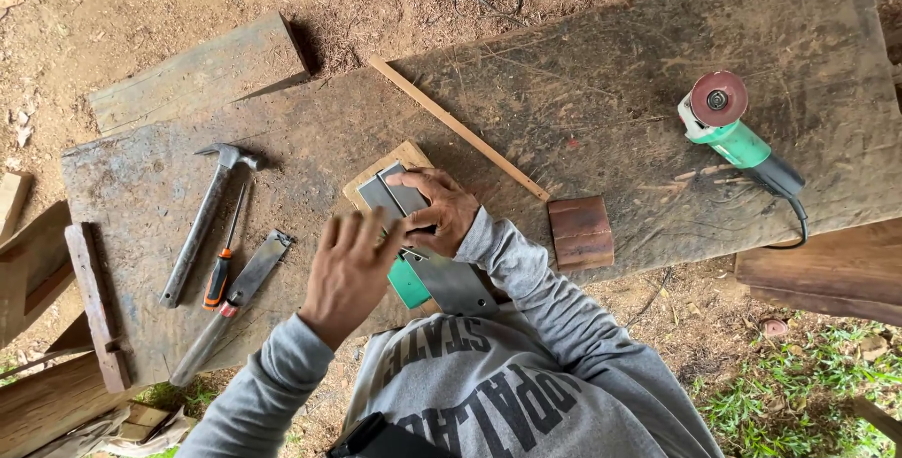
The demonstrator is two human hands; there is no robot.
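Your right hand [440, 209] is pressed down, fingers curled, on a flat grey metal blade [395, 193] that lies on a small wooden block [406, 154] near the front edge of the workbench [601, 92]. Your left hand [352, 265] hovers just above it, fingers spread and holding nothing. A green-handled piece [410, 282] and a wider steel plate [460, 287] show below your hands; whether they join the blade I cannot tell. The blade looks stiff, thin and smooth, likely slick and sharp along an edge, so hold it flat under your palm or by the long sides, away from that edge. To your left lie a claw hammer [199, 232], an orange-handled screwdriver [222, 270] and a long file-like tool [235, 303]. To your right sit a reddish wood block [581, 232], a thin wood strip [460, 129] and, farther off, a green angle grinder [738, 134]. The bench is a rough, scuffed slab, standing outdoors on dusty earth with scrap boards [197, 73] about.
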